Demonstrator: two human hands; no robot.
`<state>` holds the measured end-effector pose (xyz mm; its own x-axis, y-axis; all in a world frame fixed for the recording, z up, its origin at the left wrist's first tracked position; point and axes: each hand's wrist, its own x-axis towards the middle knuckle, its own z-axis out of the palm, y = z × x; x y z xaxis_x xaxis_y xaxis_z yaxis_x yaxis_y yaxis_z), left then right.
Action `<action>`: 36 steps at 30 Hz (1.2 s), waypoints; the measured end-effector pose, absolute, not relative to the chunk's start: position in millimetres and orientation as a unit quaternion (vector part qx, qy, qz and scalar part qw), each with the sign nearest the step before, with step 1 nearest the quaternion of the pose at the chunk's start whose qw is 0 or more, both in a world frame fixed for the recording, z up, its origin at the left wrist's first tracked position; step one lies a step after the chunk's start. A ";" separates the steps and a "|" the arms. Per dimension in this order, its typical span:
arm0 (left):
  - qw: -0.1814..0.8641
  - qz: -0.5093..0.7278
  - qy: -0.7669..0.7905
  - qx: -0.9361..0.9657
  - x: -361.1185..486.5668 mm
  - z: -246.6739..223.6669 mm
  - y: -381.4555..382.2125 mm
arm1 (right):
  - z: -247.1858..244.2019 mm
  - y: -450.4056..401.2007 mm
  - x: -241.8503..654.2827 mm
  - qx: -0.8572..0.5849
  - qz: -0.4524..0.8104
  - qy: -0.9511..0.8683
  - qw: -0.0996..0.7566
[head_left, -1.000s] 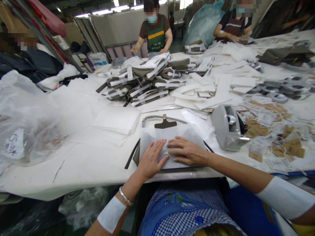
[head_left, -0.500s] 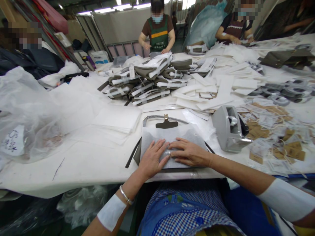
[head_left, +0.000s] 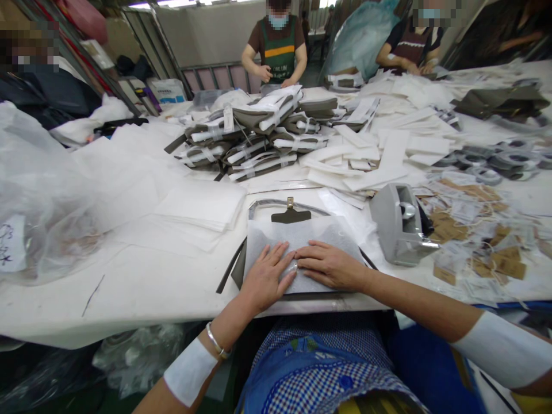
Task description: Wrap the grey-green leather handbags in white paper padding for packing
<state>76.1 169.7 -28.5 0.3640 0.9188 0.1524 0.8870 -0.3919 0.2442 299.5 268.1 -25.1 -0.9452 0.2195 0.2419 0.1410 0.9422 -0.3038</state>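
Note:
A dark handbag lies flat before me at the table's front edge, its handle [head_left: 263, 203] wrapped in clear plastic and its dark flap tab with a metal clasp [head_left: 290, 214] showing at the top. Over the bag's body spreads a sheet of thin white paper [head_left: 319, 231]. My left hand [head_left: 268, 275] rests flat on this sheet, fingers extended. Beside it my right hand [head_left: 330, 265] also lies flat, its fingertips close to the left ones. Between the hands a small shiny patch shows on the paper; what it is I cannot make out.
A grey tape dispenser [head_left: 394, 224] stands to the right, near scattered brown tags [head_left: 500, 253]. White sheets [head_left: 207, 207] and a plastic bag [head_left: 52, 230] lie left. Wrapped bags [head_left: 259, 135] are piled ahead, with white strips [head_left: 388, 155] beside them. Co-workers stand across the table.
Both hands stay on the paper, the right fingers lying slightly flatter. The view has shifted a little. The co-worker in the green apron has moved their hands slightly.

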 end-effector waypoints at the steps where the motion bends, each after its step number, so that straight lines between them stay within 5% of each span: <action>1: 0.052 0.120 0.547 0.827 75.8 -26.7 169.5 | -24.4 267.0 299.6 -0.099 0.138 -0.977 0.129; 17: 0.054 0.084 0.456 0.884 52.2 -21.6 172.6 | -20.2 272.5 303.1 -0.199 0.151 -0.967 0.055; 36: 0.012 0.227 0.444 0.867 48.0 -32.6 158.6 | -5.7 264.2 290.8 -0.198 0.125 -0.972 0.019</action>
<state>48.0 158.6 -32.6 0.5020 0.7756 0.3827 0.7647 -0.6047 0.2226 290.8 264.2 -5.7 -0.9206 0.3902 -0.0126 0.3808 0.8902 -0.2501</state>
